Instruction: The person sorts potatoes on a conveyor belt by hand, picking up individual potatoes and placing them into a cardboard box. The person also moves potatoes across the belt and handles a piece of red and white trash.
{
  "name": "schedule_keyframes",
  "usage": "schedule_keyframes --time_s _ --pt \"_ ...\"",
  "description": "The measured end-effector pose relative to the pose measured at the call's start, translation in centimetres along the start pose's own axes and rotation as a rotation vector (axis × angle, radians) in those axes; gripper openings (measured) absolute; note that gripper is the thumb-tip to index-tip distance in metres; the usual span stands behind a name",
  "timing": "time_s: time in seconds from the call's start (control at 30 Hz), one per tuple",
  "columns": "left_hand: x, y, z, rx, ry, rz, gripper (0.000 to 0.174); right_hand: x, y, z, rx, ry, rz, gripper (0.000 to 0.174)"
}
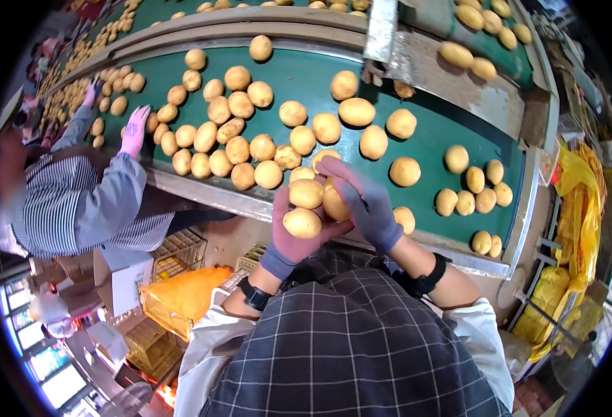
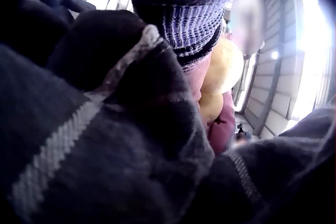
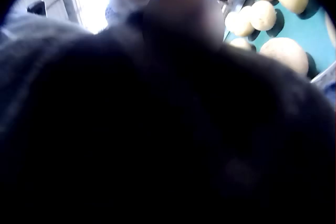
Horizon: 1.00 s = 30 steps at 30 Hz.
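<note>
Potatoes [image 1: 302,223] fill cupped left hand [image 1: 292,247], right hand [image 1: 370,207] gripping one, both together at near edge of belt [image 1: 452,228]; tilted palm could spill them.

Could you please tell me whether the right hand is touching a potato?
Touching: the head view shows the right hand with fingers against one potato.

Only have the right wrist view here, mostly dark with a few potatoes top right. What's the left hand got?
Observer: Head view shows two potatoes cradled in the left hand.
Operator: And the right? I can't make out its fingers.
Observer: Right hand has its fingers curled over a third potato, right beside those two.
</note>
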<state>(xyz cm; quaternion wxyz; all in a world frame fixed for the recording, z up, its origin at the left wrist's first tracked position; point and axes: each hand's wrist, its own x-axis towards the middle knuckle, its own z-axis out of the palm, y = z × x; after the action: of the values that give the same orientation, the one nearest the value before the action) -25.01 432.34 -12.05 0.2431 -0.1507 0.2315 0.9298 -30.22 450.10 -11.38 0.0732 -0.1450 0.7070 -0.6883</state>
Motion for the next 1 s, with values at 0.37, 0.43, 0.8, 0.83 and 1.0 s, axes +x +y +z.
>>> schedule_keyframes --time_s 0.37,0.43,0.8,0.83,1.0 --pt "-1.7 -0.4 -11.6 -0.041 0.125 0.358 0.092 7.4 8.2 9.8 -0.455 -0.534 -0.5 0.034" --pt "-1.1 0.4 -9.5 -0.422 0.047 0.261 0.091 6.6 8.7 9.4 -0.57 -0.222 -0.523 0.037" --pt "2.7 -5.7 -5.3 -0.421 -0.016 0.129 0.089 2.6 16.6 -8.4 -1.04 -0.098 -0.223 0.028" --pt "3.2 -5.6 -5.5 -0.437 -0.074 0.093 0.084 1.4 17.2 -9.1 -1.016 -0.061 -0.199 0.03" --pt "5.6 -6.9 -2.9 -0.346 0.027 0.05 0.082 -4.1 16.0 -15.5 -0.918 -0.145 0.024 0.043"
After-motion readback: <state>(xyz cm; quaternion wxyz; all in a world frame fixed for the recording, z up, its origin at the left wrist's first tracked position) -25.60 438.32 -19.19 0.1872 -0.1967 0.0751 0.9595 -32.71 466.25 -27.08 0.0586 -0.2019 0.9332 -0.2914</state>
